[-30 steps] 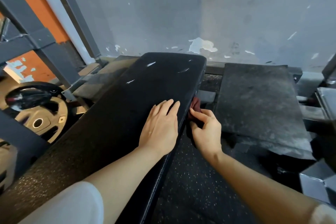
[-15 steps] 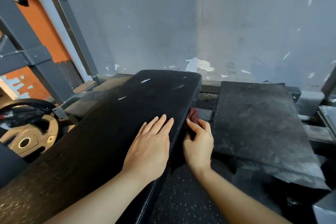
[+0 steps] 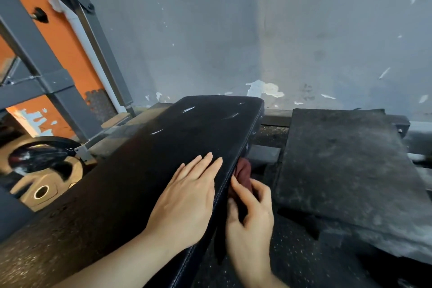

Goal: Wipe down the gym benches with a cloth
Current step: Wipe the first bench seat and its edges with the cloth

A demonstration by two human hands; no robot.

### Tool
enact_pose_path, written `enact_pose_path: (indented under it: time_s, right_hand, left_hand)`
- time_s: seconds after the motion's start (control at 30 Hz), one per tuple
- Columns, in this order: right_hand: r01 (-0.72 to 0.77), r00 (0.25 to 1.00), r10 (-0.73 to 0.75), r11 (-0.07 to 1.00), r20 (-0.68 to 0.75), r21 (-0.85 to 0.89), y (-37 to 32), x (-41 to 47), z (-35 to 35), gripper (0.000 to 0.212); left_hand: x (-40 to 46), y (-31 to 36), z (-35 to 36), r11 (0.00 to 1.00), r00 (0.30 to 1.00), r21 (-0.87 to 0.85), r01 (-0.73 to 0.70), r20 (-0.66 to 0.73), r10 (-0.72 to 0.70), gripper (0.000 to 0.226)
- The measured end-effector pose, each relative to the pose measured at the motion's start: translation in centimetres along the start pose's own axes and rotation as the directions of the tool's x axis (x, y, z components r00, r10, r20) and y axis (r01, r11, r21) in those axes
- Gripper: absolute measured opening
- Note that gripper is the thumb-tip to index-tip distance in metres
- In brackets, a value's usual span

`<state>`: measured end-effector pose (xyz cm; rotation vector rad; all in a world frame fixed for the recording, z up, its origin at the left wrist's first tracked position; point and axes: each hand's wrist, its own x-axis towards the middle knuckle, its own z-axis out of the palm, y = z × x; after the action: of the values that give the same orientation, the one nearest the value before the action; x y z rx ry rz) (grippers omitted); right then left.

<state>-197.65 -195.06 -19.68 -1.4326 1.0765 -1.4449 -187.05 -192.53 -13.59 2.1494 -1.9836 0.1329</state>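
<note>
Wiping the side edge of the bench pad, one hand bracing, the other working the cloth.

My left hand (image 3: 187,201) lies flat on top of the bench pad (image 3: 145,170), fingers straight and close together, pressing down to steady it. Just to its right, below the stitched seam, my right hand (image 3: 251,215) pinches the dark red cloth (image 3: 243,174) between thumb and fingers and holds it against the pad's side face. The cloth bunches ahead of my fingertips; how much of it touches the pad I can't quite tell, since the edge hides it. I judge the side is the step in hand. Next I should slide the cloth along the edge, away from my wrist toward the pad's far end, with firm pressure.
</note>
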Motion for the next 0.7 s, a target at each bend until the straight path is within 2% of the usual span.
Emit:
enact_pose_path:
  time_s: [0.13, 0.27, 0.33, 0.4, 0.5, 0.6, 0.7]
  right_hand:
    - [-0.054, 0.998, 0.055, 0.999, -0.019, 0.005, 1.0, 4.7, 0.3, 0.039]
    - [-0.032, 0.999, 0.033, 0.997, -0.012, 0.074, 0.7, 3.1, 0.6, 0.042]
    - [0.010, 1.000, -0.009, 0.999, -0.027, 0.053, 1.1, 3.2, 0.7, 0.043]
    - [-0.018, 0.999, 0.019, 0.999, -0.045, 0.033, 1.9, 6.7, 1.0, 0.043]
    - [-0.093, 0.994, 0.099, 0.992, -0.055, 0.089, 2.2, 10.3, 1.0, 0.041]
    - [-0.020, 0.998, 0.026, 0.996, -0.064, 0.089, 2.2, 8.0, 1.2, 0.042]
    - [0.030, 0.998, -0.028, 0.999, -0.058, 0.034, 3.1, 9.1, 1.1, 0.043]
  left_hand:
    - [0.0, 0.3, -0.2, 1.000, 1.000, -0.013, 0.007, 0.004, -0.007, 0.049]
    - [1.0, -0.1, -0.8, 1.000, 0.997, 0.010, -0.018, -0.070, 0.019, 0.048]
    - [2.7, 0.0, -1.2, 0.998, 0.992, 0.026, -0.056, -0.114, 0.059, 0.037]
    - [4.9, 0.2, -1.1, 0.995, 0.987, -0.009, -0.098, -0.128, 0.096, 0.028]
    - [8.2, 0.0, -1.0, 0.989, 0.985, -0.072, -0.128, -0.127, 0.118, 0.032]
    - [10.0, -0.9, -0.3, 0.990, 0.991, -0.117, -0.074, -0.124, 0.059, 0.035]
    - [10.4, -1.3, 0.9, 0.996, 0.994, -0.051, -0.076, -0.080, 0.072, 0.040]
